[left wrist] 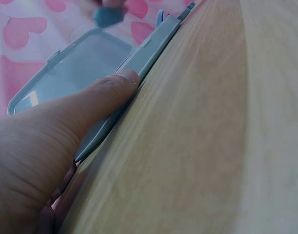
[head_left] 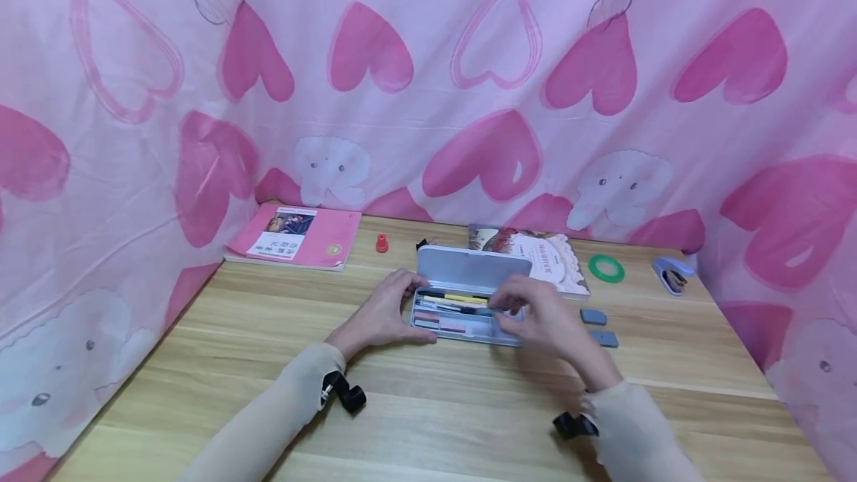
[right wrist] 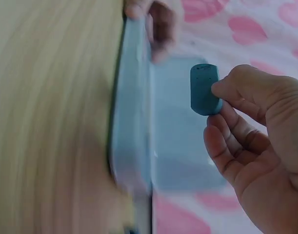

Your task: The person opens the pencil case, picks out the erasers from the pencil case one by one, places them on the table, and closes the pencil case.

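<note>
An open grey-blue pencil case (head_left: 469,271) lies mid-table, its lid tilted back and its tray holding pens and small pink pieces. My left hand (head_left: 400,308) grips the case's left end, with the thumb (left wrist: 107,92) laid along the front rim (left wrist: 148,48). Over the tray's right part, my right hand (head_left: 512,305) pinches a small blue-grey eraser (right wrist: 203,90) between thumb and fingers. In the head view the eraser is hidden by those fingers. It shows blurred past the lid (left wrist: 109,14) in the left wrist view.
Two more grey-blue erasers (head_left: 593,316) (head_left: 605,338) lie right of the case. Behind are a pink book (head_left: 294,236), a red cap (head_left: 382,244), a white book (head_left: 552,259), a green tape ring (head_left: 605,268) and a stapler (head_left: 669,275). Pink heart cloth encloses the table.
</note>
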`<state>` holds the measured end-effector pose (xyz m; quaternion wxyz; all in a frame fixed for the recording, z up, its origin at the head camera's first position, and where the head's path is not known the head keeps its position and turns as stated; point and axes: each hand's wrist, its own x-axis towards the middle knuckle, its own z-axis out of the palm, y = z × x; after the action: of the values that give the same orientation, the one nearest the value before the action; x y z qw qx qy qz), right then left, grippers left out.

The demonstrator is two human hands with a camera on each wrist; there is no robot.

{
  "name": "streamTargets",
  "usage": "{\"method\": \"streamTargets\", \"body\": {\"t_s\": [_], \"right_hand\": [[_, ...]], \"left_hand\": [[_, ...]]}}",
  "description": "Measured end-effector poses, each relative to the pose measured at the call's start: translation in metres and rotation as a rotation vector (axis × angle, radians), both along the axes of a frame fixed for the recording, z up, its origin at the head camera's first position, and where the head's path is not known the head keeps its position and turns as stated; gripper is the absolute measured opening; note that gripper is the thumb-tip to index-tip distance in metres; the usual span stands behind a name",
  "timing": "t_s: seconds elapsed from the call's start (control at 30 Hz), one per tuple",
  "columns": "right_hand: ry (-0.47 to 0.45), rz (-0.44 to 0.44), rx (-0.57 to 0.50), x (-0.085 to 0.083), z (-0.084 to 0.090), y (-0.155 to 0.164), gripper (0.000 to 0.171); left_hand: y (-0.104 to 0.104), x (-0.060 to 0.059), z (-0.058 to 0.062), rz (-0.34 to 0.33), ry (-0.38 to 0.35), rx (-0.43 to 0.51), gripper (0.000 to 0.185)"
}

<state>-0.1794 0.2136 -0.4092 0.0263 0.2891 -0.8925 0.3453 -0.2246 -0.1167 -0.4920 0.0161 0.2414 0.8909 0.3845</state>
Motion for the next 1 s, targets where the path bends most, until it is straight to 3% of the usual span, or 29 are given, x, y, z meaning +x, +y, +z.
{"method": "streamTargets", "body": {"t_s": [0.2,0.43,0.67,0.8,1.0], "right_hand": [[0.071,-0.129,-0.018,0.024,-0.002,0.078,0.031],[-0.016,-0.279,0.041,0.062,-0.027,0.150,0.029],[-0.055,-0.281,0.033,0.075,-0.046,0.169,0.035],[-0.084,-0.305,0.081,0.072,-0.047,0.171,0.039],[-0.220,-0.288,0.136,0.066,-0.044,0.172,0.040]], "left_hand": [[-0.002,0.000,-0.001,0.017,0.007,-0.015,0.099],[-0.003,-0.001,0.001,0.005,0.002,-0.016,0.100],[-0.001,-0.001,0.000,0.007,0.007,-0.032,0.103],[-0.001,-0.002,-0.001,0.011,0.005,-0.031,0.102],[0.000,-0.001,-0.001,0.004,0.012,-0.033,0.102]]}}
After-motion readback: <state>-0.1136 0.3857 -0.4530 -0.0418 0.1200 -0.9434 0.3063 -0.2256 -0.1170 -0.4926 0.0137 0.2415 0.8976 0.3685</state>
